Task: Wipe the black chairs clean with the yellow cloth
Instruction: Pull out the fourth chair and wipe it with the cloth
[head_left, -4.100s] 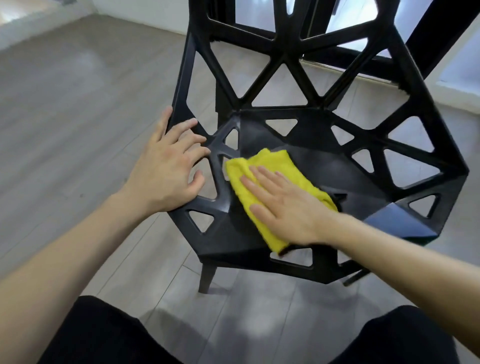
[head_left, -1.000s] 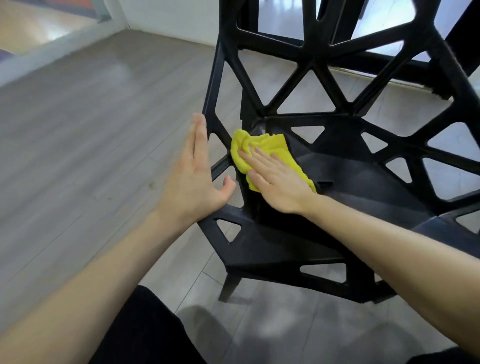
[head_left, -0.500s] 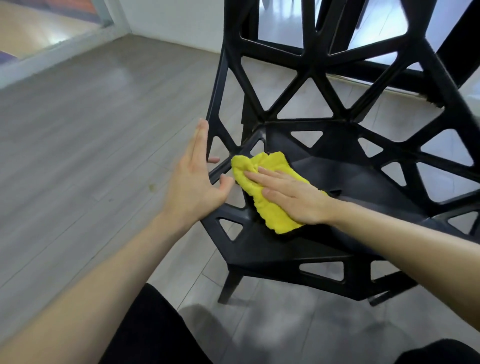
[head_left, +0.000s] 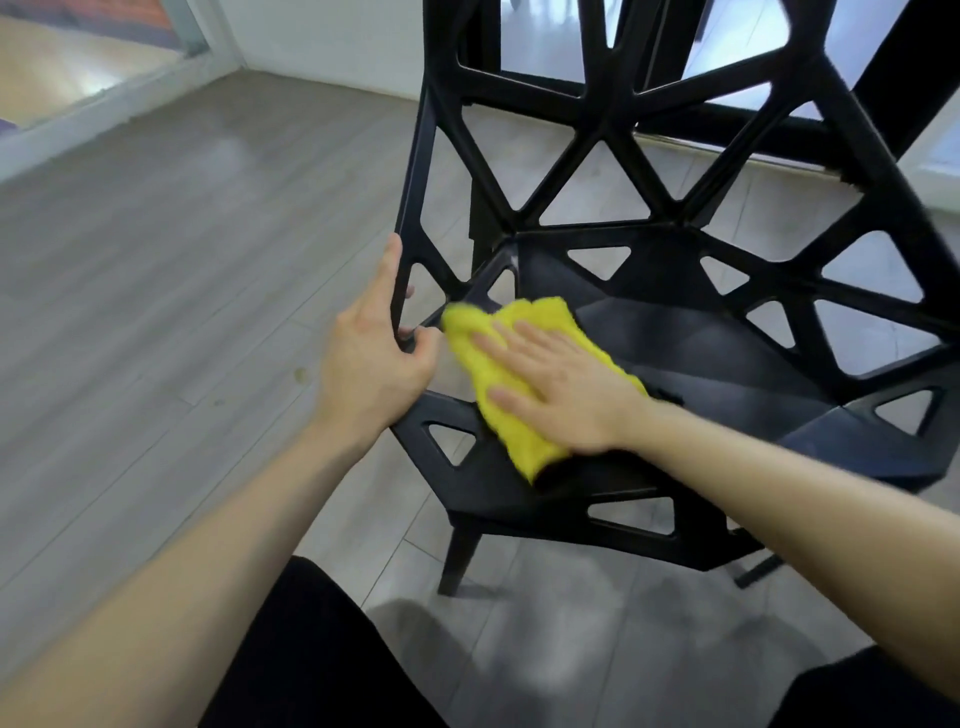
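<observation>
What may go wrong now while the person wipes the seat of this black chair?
The yellow cloth lies by the triangular holes at the seat's left edge; a corner might catch in one. The right hand only presses flat on it, so the cloth may slide out. The left hand rests on the frame of the black chair; a hard push might shift the chair.

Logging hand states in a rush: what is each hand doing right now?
Left hand: open, fingers straight against the black chair side frame.
Right hand: open, pressing flat on the yellow cloth on the seat.
</observation>
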